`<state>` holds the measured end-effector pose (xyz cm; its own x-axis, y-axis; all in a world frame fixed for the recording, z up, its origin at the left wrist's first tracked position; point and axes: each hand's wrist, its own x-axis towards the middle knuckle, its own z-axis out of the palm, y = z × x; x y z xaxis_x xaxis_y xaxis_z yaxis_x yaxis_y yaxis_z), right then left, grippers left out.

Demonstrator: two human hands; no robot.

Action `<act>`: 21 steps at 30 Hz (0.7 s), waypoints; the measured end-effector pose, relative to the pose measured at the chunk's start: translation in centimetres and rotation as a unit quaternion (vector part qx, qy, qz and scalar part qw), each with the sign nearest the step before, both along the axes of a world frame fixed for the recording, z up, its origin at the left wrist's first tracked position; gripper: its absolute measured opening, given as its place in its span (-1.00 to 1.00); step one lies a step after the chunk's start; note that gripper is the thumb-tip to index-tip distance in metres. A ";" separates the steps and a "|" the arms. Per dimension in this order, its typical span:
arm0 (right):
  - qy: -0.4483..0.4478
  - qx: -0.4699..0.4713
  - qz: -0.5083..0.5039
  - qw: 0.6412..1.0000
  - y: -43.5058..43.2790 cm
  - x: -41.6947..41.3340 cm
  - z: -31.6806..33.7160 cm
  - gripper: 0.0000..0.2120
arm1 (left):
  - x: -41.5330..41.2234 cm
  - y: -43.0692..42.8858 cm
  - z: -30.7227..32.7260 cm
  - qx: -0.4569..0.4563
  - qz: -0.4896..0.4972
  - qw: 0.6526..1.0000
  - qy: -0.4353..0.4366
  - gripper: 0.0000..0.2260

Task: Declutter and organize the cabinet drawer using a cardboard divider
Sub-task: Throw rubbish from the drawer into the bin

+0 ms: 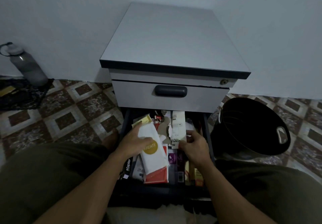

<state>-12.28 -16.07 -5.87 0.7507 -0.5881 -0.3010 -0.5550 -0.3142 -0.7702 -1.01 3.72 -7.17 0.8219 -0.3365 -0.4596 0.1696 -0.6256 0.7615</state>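
Open drawer [207,127], full of packets [153,147]

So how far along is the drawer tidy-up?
Early. Done: the lower drawer is pulled open, a black bin beside it. In hand: the left hand grips a white packet, the right hand pinches a torn staples carton. Left: the drawer is cluttered and no cardboard divider shows.
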 end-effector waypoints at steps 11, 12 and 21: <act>0.084 -0.012 -0.020 0.996 -1.2 2.4 -2.7 -0.64 | -0.6 -0.4 -0.3 0.038 -0.061 0.997 -0.012 -0.37; 0.089 -0.007 -0.022 0.996 -1.2 2.4 -2.7 -0.64 | -0.6 -0.3 -0.3 0.029 -0.051 0.998 -0.009 -0.36; 0.088 0.079 -0.009 0.993 -2.0 3.6 -2.0 -0.37 | -0.8 -1.1 -0.1 0.003 -0.036 0.999 -0.018 -0.51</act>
<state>-8.68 -18.10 -7.84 0.6681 -0.5362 -0.5159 -0.6898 -0.1863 -0.6996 -1.79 2.60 -7.30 0.8116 -0.3920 -0.4331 0.0979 -0.6396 0.7624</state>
